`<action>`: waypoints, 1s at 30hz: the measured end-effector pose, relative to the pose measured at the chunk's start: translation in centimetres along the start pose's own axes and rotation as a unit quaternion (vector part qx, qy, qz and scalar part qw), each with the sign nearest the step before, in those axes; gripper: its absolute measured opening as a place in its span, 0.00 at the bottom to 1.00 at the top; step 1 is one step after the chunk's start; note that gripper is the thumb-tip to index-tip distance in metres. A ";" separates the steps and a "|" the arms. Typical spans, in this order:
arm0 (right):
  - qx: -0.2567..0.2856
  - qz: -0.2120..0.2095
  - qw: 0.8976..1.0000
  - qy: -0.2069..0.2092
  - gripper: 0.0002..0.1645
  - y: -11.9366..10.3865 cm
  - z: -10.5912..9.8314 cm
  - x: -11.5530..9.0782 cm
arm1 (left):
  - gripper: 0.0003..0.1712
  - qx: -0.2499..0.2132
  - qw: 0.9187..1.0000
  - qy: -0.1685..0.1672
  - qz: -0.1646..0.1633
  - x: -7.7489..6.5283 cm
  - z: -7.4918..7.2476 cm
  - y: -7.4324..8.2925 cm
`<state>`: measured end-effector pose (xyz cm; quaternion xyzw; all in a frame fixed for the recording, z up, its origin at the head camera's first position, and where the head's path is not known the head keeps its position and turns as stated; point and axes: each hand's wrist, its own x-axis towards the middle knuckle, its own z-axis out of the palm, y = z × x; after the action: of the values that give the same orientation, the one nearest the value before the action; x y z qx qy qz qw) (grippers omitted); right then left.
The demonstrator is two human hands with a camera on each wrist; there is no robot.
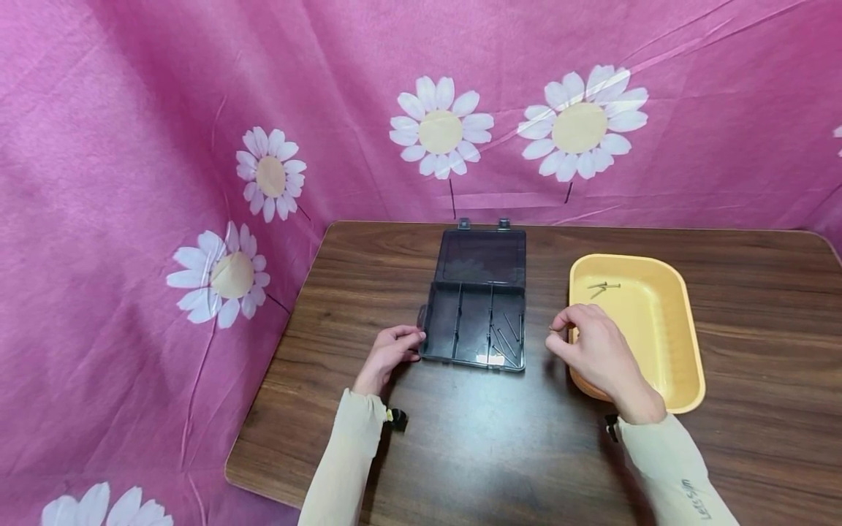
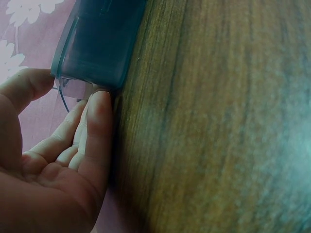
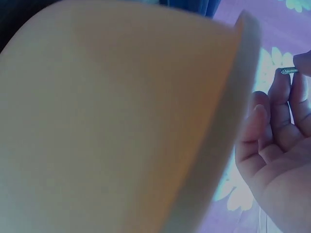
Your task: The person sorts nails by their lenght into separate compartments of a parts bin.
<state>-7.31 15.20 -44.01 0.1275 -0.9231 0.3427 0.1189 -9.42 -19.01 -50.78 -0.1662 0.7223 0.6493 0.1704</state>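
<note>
Screw is pinched in my right hand, between the tub and the box. My left hand holds the box by its side. I think I'm on the carrying step; the next move seems to call for bringing it over the right slot, by the other screws, and letting go.

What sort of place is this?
Probably a makeshift tabletop workspace, perhaps a filming booth: a brown wood-grain table, a pink daisy-printed fabric backdrop behind and beside it, and an open, dark translucent plastic compartment box on top.
</note>
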 end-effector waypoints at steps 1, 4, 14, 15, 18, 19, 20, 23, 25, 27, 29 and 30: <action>0.002 -0.001 1.000 -0.002 0.06 -0.2 0.1 0.1 | 0.18 0.000 1.000 0.002 -0.001 0.0 0.0 0.0; 0.007 0.000 1.000 -0.008 0.06 -0.7 0.5 0.2 | 0.17 0.003 1.000 0.004 0.001 -0.1 0.0 0.0; 0.041 -0.006 0.999 -0.018 0.05 -2.3 2.6 0.5 | 0.17 -0.009 1.000 0.006 -0.005 -0.2 0.0 0.0; 0.045 -0.005 0.999 -0.019 0.05 -2.4 2.8 0.5 | 0.17 -0.009 1.000 0.006 -0.004 -0.2 0.0 0.1; 0.062 -0.004 0.998 -0.025 0.04 -2.7 3.4 0.5 | 0.17 -0.011 1.000 0.005 -0.003 -0.2 0.0 0.1; 0.067 -0.005 0.997 -0.027 0.04 -2.8 3.6 0.5 | 0.17 -0.011 1.000 0.005 -0.003 -0.2 0.0 0.1; 0.073 -0.006 0.997 -0.029 0.04 -2.9 3.7 0.5 | 0.17 -0.011 1.000 0.004 -0.002 -0.2 0.0 0.1; 0.086 -0.007 0.996 -0.036 0.05 -3.0 4.3 0.6 | 0.18 -0.011 1.000 0.004 -0.002 -0.2 0.0 0.2; 0.087 -0.006 0.995 -0.042 0.05 -3.0 4.7 0.7 | 0.18 -0.010 1.000 0.004 -0.001 -0.2 0.0 0.2; 0.089 -0.001 0.995 -0.049 0.05 -3.1 5.1 0.7 | 0.18 -0.009 1.000 0.002 0.001 -0.2 0.0 0.2; 0.086 0.005 0.995 -0.056 0.05 -3.2 5.5 0.8 | 0.18 -0.011 1.000 0.001 0.000 -0.2 0.0 0.1; 0.085 0.009 0.994 -0.060 0.05 -3.3 5.8 0.8 | 0.18 -0.011 1.000 0.001 0.000 -0.1 -0.1 0.1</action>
<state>-7.80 8.85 -46.04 0.1493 -0.8972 0.4128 0.0485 -9.34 -19.05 -50.60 -0.1683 0.7150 0.6575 0.1679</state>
